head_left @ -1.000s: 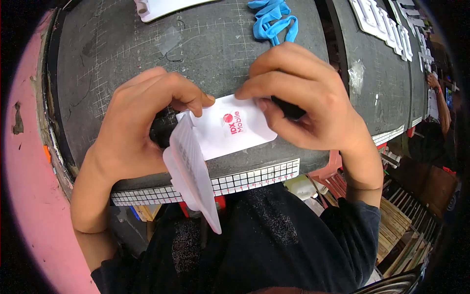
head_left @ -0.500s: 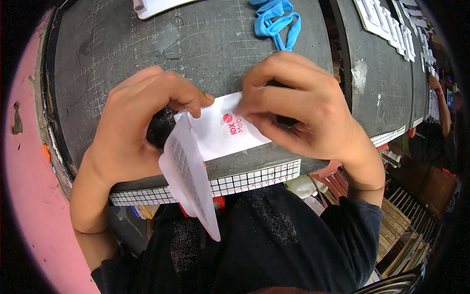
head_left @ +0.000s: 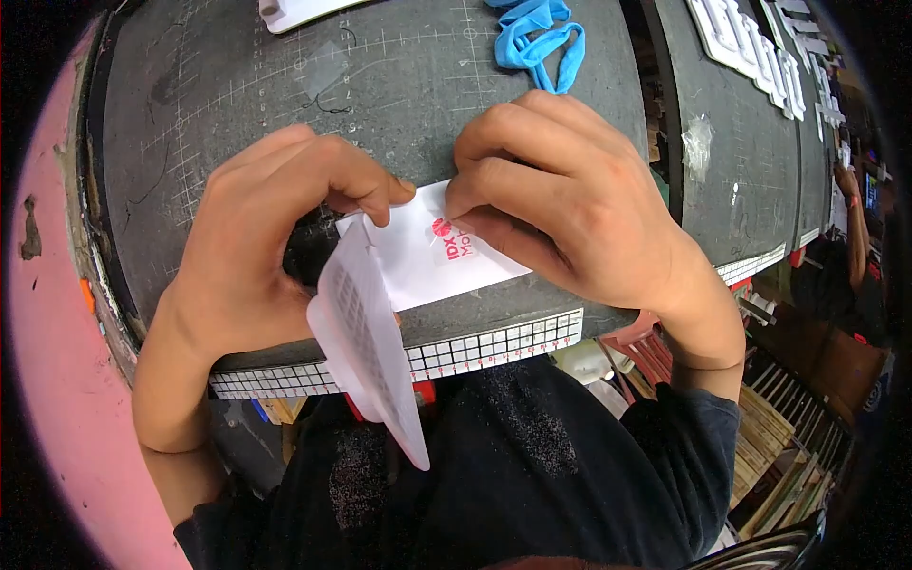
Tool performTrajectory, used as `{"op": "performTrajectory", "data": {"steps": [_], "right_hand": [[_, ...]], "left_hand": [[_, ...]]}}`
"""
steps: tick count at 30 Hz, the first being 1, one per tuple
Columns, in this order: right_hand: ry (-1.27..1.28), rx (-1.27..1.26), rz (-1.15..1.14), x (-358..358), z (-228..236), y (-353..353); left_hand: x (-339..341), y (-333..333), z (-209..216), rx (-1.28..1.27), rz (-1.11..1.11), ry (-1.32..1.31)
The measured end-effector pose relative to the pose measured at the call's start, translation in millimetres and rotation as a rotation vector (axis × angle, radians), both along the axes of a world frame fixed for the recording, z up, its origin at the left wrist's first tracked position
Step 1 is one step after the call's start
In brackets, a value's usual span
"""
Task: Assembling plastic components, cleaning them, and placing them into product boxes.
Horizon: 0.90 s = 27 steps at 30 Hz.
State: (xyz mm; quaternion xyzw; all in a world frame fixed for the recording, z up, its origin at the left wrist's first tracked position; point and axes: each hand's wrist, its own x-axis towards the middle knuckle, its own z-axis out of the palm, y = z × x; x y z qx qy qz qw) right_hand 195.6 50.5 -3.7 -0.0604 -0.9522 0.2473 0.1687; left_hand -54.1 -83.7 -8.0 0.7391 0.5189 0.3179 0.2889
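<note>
Worktop clearly lit; far right dim; straight edges bow toward black rim.

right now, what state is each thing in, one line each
left hand: closed on the printed panel's left end
right hand: fingertips together at the print; anything pinched is unclear
printed panel: face up, partly covered by right hand
grid panel: steeply tilted, beside the printed panel's left end
blue strip: crumpled, looped
clear scrap: crinkled

Left fingers curled, right fingers pinched together
</note>
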Motion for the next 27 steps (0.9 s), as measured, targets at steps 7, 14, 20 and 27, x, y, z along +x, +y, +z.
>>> {"op": "performTrajectory", "data": {"steps": [7, 14, 20, 27], "right_hand": [[-0.030, 0.098, 0.012, -3, -5, -2], [0.022, 0.123, 0.042, 2, -6, 1], [0.079, 0.128, 0.062, 4, -10, 1], [0.152, 0.146, 0.066, 6, -19, 4]], "left_hand": [[0, -1, 1, -0.005, -0.005, 0.031], [2, -1, 4, -0.027, 0.009, 0.015], [0, -1, 3, -0.030, 0.008, 0.020], [0, 1, 3, -0.023, 0.001, 0.019]]}}
